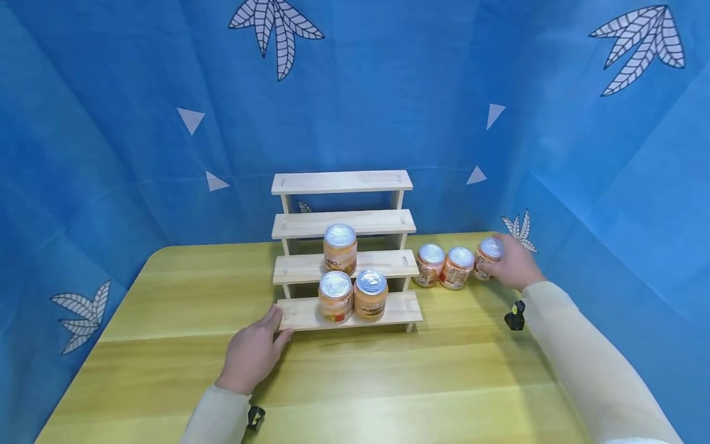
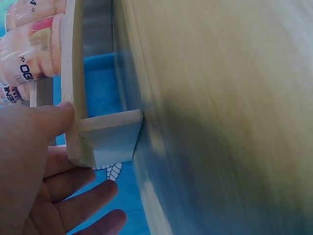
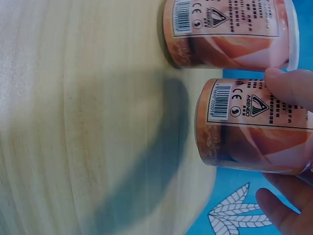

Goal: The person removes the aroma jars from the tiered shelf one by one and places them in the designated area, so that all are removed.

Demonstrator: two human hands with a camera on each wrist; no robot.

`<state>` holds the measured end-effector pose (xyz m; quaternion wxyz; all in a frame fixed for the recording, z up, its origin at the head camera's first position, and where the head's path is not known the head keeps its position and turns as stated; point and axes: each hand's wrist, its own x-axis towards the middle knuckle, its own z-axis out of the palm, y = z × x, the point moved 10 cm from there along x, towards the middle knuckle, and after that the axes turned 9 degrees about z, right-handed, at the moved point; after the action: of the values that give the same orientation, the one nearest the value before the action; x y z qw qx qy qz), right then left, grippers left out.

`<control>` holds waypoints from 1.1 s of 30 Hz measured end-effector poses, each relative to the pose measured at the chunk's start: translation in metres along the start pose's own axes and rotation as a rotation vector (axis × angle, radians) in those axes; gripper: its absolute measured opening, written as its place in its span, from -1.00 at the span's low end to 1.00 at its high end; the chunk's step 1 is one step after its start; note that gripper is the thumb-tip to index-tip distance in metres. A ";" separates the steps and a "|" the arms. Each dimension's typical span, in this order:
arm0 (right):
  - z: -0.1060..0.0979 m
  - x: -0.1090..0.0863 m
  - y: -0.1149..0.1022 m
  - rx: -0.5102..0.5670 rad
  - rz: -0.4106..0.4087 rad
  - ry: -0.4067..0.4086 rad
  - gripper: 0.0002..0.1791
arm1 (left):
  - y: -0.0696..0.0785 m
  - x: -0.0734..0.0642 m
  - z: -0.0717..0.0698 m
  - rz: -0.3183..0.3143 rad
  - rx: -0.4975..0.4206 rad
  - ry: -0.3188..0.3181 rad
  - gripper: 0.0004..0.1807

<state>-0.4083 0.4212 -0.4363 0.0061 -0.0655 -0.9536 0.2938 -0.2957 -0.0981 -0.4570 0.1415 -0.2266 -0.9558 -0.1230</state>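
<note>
My left hand [image 1: 252,351] pinches the left end of the lowest step of a pale wooden stepped rack [image 1: 344,265], thumb on top and a finger beneath in the left wrist view. At the far right my right hand [image 1: 513,262] grips a can [image 3: 254,127] with an orange printed label and a silvery lid, thumb on one side and fingers around the other. Beside it on the table stand two similar cans, one nearer [image 1: 457,268] and one by the rack [image 1: 429,265]. On the lowest step sit two cans [image 1: 370,296]; another can [image 1: 340,248] stands one step higher.
The rack stands at the back of a yellow wood-grain table [image 1: 183,320]. Blue cloth [image 1: 377,111] printed with white leaves and triangles hangs behind and along both sides. A small black device [image 1: 514,316] is at the right wrist.
</note>
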 end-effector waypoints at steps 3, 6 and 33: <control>0.001 -0.002 0.003 -0.007 0.004 0.000 0.04 | 0.002 0.003 0.002 0.010 0.013 0.004 -0.42; 0.001 -0.002 0.005 -0.008 -0.005 0.008 0.03 | 0.003 0.005 0.004 0.007 0.019 -0.010 -0.42; 0.021 0.002 0.003 -0.025 -0.107 -0.026 -0.09 | 0.001 -0.001 0.008 -0.027 0.053 -0.018 -0.41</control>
<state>-0.4105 0.4122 -0.4560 0.0086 -0.0107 -0.9594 0.2818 -0.2959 -0.0952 -0.4648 0.1374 -0.2108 -0.9629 -0.0977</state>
